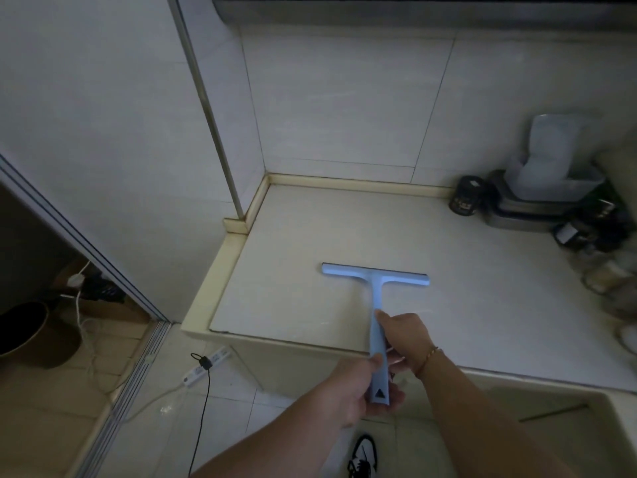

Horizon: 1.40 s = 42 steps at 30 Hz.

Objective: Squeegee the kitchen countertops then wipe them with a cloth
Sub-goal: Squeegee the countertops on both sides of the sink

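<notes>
Both hands are wrapped round the squeegee point(376, 291) handle, left hand point(355, 391) at the end, right hand point(403, 336) higher up, probably for extra downward pressure. Its blade is laid flat on the desk point(293, 270), roughly mid-surface. Jars point(586, 236) at 3 o'clock are lost in shadow, hard to identify. No cloth can be spotted anywhere.

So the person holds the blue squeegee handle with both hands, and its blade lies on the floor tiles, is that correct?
Not quite. The head view shows both hands, left and right, gripping the blue squeegee handle, but its blade lies on the countertop, not on the floor tiles.
</notes>
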Each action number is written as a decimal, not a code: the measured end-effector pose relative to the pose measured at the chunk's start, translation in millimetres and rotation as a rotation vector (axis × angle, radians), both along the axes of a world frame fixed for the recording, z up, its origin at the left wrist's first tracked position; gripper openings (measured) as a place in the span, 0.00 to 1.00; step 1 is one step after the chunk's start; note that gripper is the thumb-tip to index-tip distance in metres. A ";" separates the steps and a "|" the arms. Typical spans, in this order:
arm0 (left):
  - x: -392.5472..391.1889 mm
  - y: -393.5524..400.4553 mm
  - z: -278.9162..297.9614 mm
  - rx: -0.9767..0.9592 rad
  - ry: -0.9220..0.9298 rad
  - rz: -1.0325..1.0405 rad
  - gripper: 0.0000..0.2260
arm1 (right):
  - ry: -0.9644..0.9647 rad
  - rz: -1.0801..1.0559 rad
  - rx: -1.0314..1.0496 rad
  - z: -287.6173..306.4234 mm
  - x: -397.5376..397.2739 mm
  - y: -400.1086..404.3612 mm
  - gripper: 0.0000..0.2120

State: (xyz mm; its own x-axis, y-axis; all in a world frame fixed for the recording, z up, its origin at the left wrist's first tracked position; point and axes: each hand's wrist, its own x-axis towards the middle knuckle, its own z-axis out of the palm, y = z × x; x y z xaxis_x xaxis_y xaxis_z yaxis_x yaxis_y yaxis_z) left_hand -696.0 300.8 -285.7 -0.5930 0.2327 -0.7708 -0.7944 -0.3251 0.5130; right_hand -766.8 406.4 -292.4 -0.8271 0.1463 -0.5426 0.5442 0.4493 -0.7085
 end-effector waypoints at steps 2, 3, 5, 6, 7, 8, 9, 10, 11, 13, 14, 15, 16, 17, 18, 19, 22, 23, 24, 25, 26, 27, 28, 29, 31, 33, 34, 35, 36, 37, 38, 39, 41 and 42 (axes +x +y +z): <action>3.2 -1.7 -0.6 -0.004 -0.010 -0.039 0.16 | -0.015 0.003 0.001 -0.4 4.3 0.2 0.23; 5.4 -2.2 -3.3 -0.006 -0.028 -0.063 0.16 | -0.016 0.006 0.007 -1.0 6.7 0.2 0.24; 9.2 -1.9 -7.7 -0.017 -0.077 -0.106 0.16 | -0.006 0.023 0.035 -1.7 11.6 0.4 0.24; 10.6 -1.2 -8.8 -0.025 -0.101 -0.127 0.16 | -0.005 0.029 0.041 -1.6 14.4 0.8 0.24; 11.6 -0.7 -11.0 -0.030 -0.122 -0.141 0.17 | -0.008 0.032 0.043 -0.7 17.3 1.3 0.24; 13.3 -0.3 -12.5 -0.030 -0.135 -0.144 0.18 | -0.015 0.027 0.040 0.4 20.4 1.9 0.24; 14.7 -0.1 -12.0 -0.024 -0.143 -0.144 0.18 | -0.023 0.019 0.034 1.4 23.4 2.6 0.23; 16.7 -0.4 -11.8 -0.020 -0.143 -0.150 0.18 | -0.028 0.012 0.031 2.1 26.3 3.7 0.23; 18.5 -1.5 -12.0 -0.019 -0.141 -0.161 0.18 | -0.027 0.008 0.032 2.4 29.1 4.5 0.23; 21.3 -2.0 -13.4 -0.019 -0.146 -0.183 0.18 | -0.019 0.011 0.040 4.6 33.9 4.4 0.22; 22.7 -2.6 -14.4 -0.014 -0.144 -0.192 0.18 | -0.018 0.015 0.043 5.8 35.9 4.2 0.23; 24.4 -3.2 -15.7 -0.010 -0.135 -0.198 0.18 | -0.020 0.013 0.047 6.8 37.8 3.6 0.23; 26.3 -4.2 -17.4 -0.009 -0.125 -0.207 0.18 | -0.030 0.017 0.048 7.6 39.9 2.6 0.23; 28.7 -5.5 -17.3 -0.013 -0.116 -0.218 0.17 | -0.048 0.017 0.042 7.1 42.5 2.2 0.23; 31.6 -6.9 -16.6 -0.016 -0.104 -0.230 0.16 | -0.067 0.018 0.032 7.6 45.6 1.4 0.23; 33.6 -8.2 -16.4 -0.015 -0.095 -0.247 0.16 | -0.077 0.020 0.018 7.8 48.6 0.8 0.23; 36.2 -13.3 -13.7 0.019 -0.101 -0.297 0.16 | -0.063 0.029 0.005 8.0 51.7 0.8 0.24; 35.9 -15.6 -13.5 0.045 -0.104 -0.304 0.16 | -0.056 0.032 0.012 7.3 50.9 2.0 0.23; 34.4 -18.1 -12.1 0.079 -0.106 -0.311 0.15 | -0.050 0.033 0.013 9.0 50.5 3.1 0.23; 32.3 -20.2 -10.1 0.100 -0.104 -0.320 0.14 | -0.040 0.040 0.001 8.4 50.1 5.1 0.24; 29.7 -22.1 -9.0 0.091 -0.095 -0.341 0.13 | -0.025 0.032 -0.033 8.0 50.3 7.3 0.24; 25.9 -23.2 -9.4 0.051 -0.075 -0.371 0.12 | -0.011 0.002 -0.095 8.1 51.5 10.5 0.23; 21.3 -23.6 -9.2 -0.004 -0.048 -0.396 0.12 | -0.012 -0.047 -0.180 11.8 54.9 14.3 0.22; 15.4 -22.4 -9.0 -0.066 -0.019 -0.400 0.11 | -0.009 -0.101 -0.253 12.7 59.5 19.7 0.20; -0.4 -18.2 -8.3 -0.176 0.048 -0.353 0.12 | 0.020 -0.173 -0.296 12.8 68.5 29.2 0.14; -18.5 -11.9 -5.0 -0.308 0.157 -0.349 0.13 | -0.028 -0.119 -0.229 7.1 77.0 30.5 0.07; -27.5 -8.7 -1.5 -0.380 0.220 -0.379 0.13 | -0.086 -0.069 -0.213 2.3 79.8 29.5 0.06; -36.1 -5.8 2.4 -0.436 0.275 -0.426 0.13 | -0.110 -0.017 -0.232 -3.6 80.1 31.8 0.08; -44.5 -3.4 7.0 -0.463 0.313 -0.479 0.13 | -0.062 0.096 -0.200 -5.4 81.0 33.8 0.10; -53.3 -1.6 12.2 -0.463 0.331 -0.521 0.11 | -0.007 0.134 -0.199 2.5 79.6 38.0 0.11; -61.7 -0.4 15.9 -0.431 0.326 -0.539 0.10 | 0.036 0.149 -0.276 15.4 79.4 44.2 0.11; -70.3 2.0 20.8 -0.375 0.307 -0.532 0.09 | 0.000 0.187 -0.359 33.3 74.4 54.0 0.12; -92.6 9.7 29.0 -0.210 0.230 -0.433 0.11 | -0.017 0.190 -0.371 59.1 57.3 69.5 0.13; -108.6 16.8 30.5 -0.142 0.190 -0.361 0.12 | 0.007 0.189 -0.322 65.1 42.4 78.6 0.12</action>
State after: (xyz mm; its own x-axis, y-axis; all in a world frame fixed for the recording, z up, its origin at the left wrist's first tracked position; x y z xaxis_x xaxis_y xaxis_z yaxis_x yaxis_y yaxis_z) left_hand -804.6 317.6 -255.1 -0.6276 0.3508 -0.6950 -0.7312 0.0409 0.6809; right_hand -724.4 485.0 -227.3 -0.8273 -0.1862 -0.5300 0.4675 0.2950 -0.8333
